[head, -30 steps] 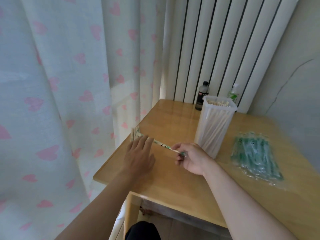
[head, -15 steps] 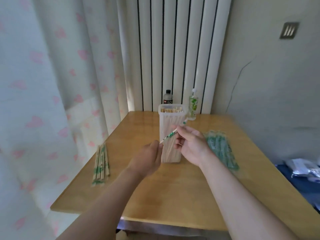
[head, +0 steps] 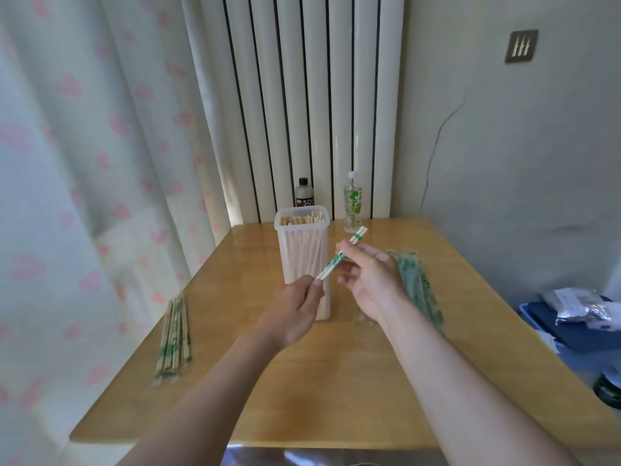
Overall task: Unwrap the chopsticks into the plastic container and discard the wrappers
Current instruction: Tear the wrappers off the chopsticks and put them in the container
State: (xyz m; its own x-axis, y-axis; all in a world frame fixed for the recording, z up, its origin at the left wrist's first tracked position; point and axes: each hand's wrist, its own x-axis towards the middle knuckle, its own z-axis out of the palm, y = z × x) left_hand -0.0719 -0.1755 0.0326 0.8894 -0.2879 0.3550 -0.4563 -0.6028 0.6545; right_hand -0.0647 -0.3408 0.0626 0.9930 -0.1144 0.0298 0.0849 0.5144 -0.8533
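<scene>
A wrapped pair of chopsticks (head: 336, 260), in a green-printed sleeve, is held slanted in the air in front of the plastic container (head: 302, 264). My left hand (head: 292, 314) pinches its lower end. My right hand (head: 369, 277) pinches it near the upper end, which points up and to the right. The tall clear container stands at the table's middle and is packed with bare chopsticks. A bundle of wrapped chopsticks (head: 174, 334) lies near the table's left edge. A heap of empty green wrappers (head: 420, 290) lies to the right, partly behind my right hand.
The wooden table (head: 336, 391) stands in a corner by a radiator. A dark bottle (head: 304, 196) and a green pouch drink (head: 353, 205) stand at the back. A curtain hangs at the left. Blue items and a foil bag (head: 578, 307) lie off the table's right side.
My hands lifted one wrapped pair from the left bundle and carried it in front of the container. The view swung right and has steadied.
</scene>
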